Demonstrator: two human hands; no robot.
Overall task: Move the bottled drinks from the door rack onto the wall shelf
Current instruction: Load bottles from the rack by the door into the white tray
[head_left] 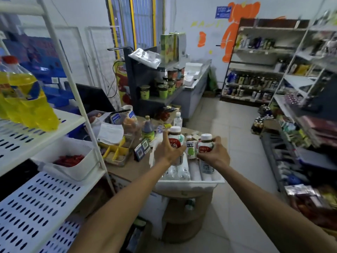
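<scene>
Tiled floor (pixel 237 128) lies open right of hands (pixel 168 151) (pixel 213 156) gripping bottles (pixel 175 138) (pixel 205 143).

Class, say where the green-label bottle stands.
Head view, near centre: the green-label bottle stands at the white tray's far end, between the left bottle in the left hand and the right bottle in the right hand.

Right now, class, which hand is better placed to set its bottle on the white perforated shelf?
Probably left. The left hand holds a white-capped, red-labelled plastic bottle on the side nearer the white perforated metal shelf; the right hand, holding its twin bottle, would reach across.
</scene>
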